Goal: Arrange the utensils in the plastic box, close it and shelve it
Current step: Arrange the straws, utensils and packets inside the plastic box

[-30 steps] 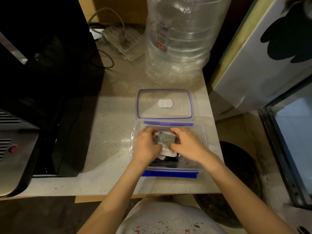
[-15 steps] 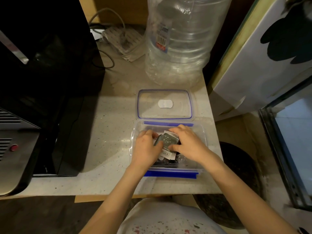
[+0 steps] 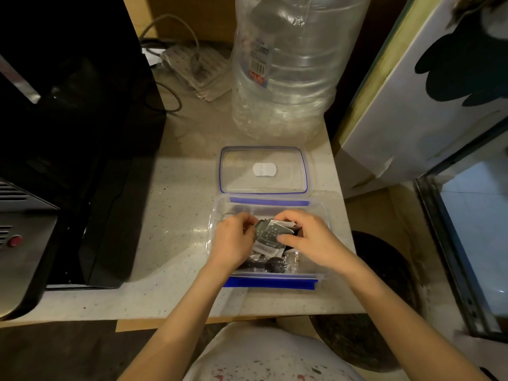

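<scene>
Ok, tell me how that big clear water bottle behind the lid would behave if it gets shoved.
The big water bottle looks empty, with a see-through, crumpled wall, so it is probably light for its size. A shove would likely slide or tip it easily, since it stands tall. Its thin plastic would probably dent rather than break.

Box [image 3: 316, 213], lid [image 3: 239, 182], bottle [image 3: 288, 105] on counter [image 3: 170, 215]

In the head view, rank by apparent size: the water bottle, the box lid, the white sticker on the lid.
1. water bottle, largest, though it stands taller, nearer the camera
2. box lid
3. white sticker, smallest
</scene>
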